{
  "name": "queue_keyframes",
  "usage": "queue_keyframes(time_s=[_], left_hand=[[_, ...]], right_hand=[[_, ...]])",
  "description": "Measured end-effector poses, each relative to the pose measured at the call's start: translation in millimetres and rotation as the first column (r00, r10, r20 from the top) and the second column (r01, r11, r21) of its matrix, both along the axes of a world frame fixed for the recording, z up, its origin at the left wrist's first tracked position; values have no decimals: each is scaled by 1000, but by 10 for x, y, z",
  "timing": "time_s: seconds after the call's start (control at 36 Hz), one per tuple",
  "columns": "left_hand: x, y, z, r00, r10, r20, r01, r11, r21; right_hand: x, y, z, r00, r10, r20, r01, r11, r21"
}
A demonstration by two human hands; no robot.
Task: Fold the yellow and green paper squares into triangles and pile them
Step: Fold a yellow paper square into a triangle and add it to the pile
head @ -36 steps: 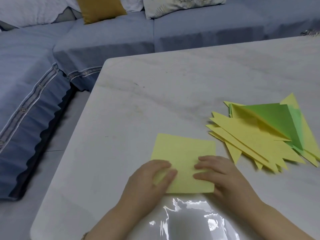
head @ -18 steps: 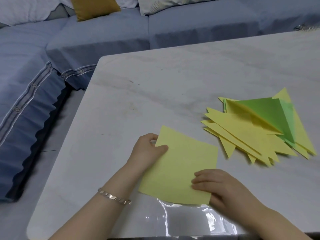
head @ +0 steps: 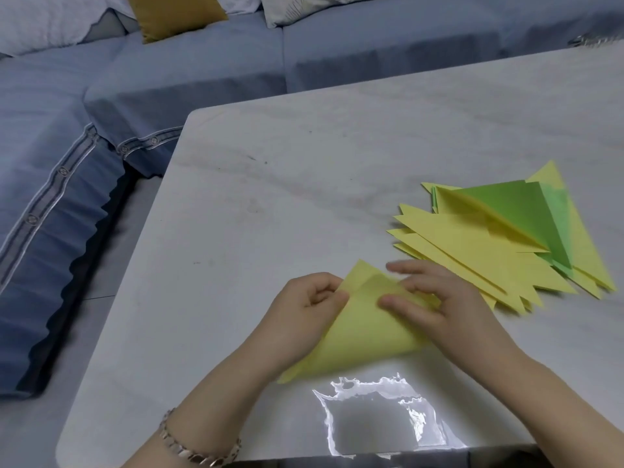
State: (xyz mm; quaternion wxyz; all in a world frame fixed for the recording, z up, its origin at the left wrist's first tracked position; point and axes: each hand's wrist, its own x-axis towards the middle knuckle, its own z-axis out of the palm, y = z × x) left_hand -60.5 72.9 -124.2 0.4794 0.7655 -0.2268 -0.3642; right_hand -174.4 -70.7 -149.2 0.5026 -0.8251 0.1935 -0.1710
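**Yellow sheet half-folded between our two hands**

We see the yellow paper square [head: 364,332] lying low in the centre of the frame, on the pale marbled bench [head: 270,197], directly between our hands. Our left hand [head: 304,309] sits at the sheet's left edge, fingers curled and pinching the paper near its upper left side. Our right hand [head: 439,298] lies on the sheet's upper right part, fingers spread and pressing down on the top layer; its fingertips are blurred, so we cannot tell whether it also grips an edge.

The sheet no longer reads as a flat square: one part is turned over another, giving a pointed peak at the top, just between the two hands, and a long slanted lower edge running to a corner at the lower left, beside the left wrist. The upper layer bows a little instead of lying flat. Its colour is a soft, plain yellow.

To the right of the right hand, in the right middle of the frame, lies the pile of folded triangles [head: 489,244], mostly yellow with a green triangle [head: 526,211] near the top, their points fanned out to the left and bottom. The right hand's fingers are just beside the pile's near edge.

A bracelet [head: 199,447] circles the left wrist at the bottom of the frame.
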Motion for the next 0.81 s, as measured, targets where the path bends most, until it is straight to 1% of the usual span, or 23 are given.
queue_keyframes(time_s=[0.06,0.14,0.25,0.36,0.44,0.61,0.72,0.81], left_hand=[[-26,3,43,1000,0,-9,0,1000,-1],[-48,15,62,997,38,62,-37,999,-26],[-113,8,43,988,134,72,-128,989,-78],[-181,38,12,962,230,146,-208,967,-150],[-245,61,34,952,257,166,-223,954,-198],[-326,86,75,926,277,254,-230,952,-202],[-363,73,99,904,345,250,-281,924,-259],[-397,57,129,889,356,288,-273,917,-290]], right_hand=[[40,11,39,1000,-13,-20,14,999,50],[67,56,71,998,-51,-23,52,996,72],[62,116,73,994,-105,-16,106,990,98],[40,155,68,981,-189,29,183,971,155],[21,175,107,980,-186,69,168,965,201],[-1,202,217,979,-171,112,148,970,191],[-34,240,245,977,-178,119,153,968,198],[-53,275,263,974,-183,131,157,969,190]])
